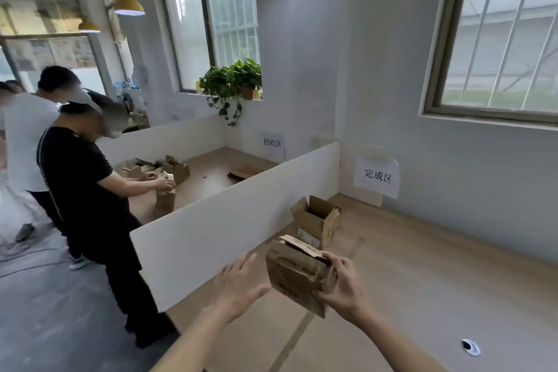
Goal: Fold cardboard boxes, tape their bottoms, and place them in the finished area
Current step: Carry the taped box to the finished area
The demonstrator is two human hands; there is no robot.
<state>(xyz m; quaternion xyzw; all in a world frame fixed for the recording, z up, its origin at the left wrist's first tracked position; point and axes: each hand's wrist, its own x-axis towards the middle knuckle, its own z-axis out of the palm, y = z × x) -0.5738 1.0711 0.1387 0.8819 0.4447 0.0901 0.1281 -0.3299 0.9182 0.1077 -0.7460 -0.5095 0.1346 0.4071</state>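
While gripping: the right hand (342, 287) curls fingers and thumb round the near end of a folded cardboard box (297, 273), holding it above the tabletop (422, 296).
Left hand: the left hand (238, 284) is spread, fingers straight and apart, holding nothing, just left of the box and not touching it.
Arms: both forearms reach forward from the bottom edge, the left slanting up to the right, the right slanting up to the left.
Held box: tilted, its flaps crumpled at the top, between the two hands.
Farther box: a second box (317, 222) stands upright with open flaps just beyond the held one, below a paper sign (377, 177) on the wall.
Divider: a white partition (229, 220) runs along the left.
Beyond: a person in black (81, 178) handles boxes at the next tabletop.
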